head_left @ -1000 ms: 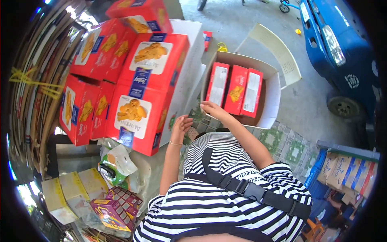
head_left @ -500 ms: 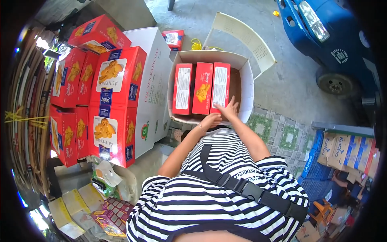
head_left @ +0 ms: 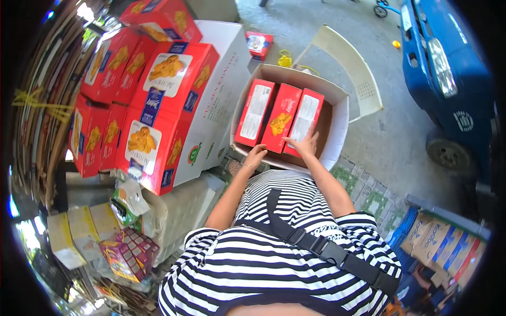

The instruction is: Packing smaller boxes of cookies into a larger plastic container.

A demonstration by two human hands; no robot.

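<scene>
Three red cookie boxes stand side by side in an open white-walled carton (head_left: 342,113) in front of me: a left box (head_left: 255,113), a middle box (head_left: 283,118) with cookies pictured, and a right box (head_left: 305,118). My right hand (head_left: 304,146) straddles the near end of the right box, its thumb at the left edge and its fingers at the right side. At the carton's near rim is my left hand (head_left: 256,155), fingers stretched out beside the near ends of the left and middle boxes, with nothing held.
Stacked red cookie boxes (head_left: 158,110) lean by a large white carton (head_left: 221,73) at left. Beyond the open carton is a cream plastic chair (head_left: 363,84); a red box (head_left: 259,45) lies on the floor. A blue vehicle (head_left: 448,68) stands at far right, bundled cardboard (head_left: 42,105) at far left.
My left hand has moved left, away from my right hand, to the left and middle boxes. My right hand stays on the right box. The whole view has tilted and shifted.
</scene>
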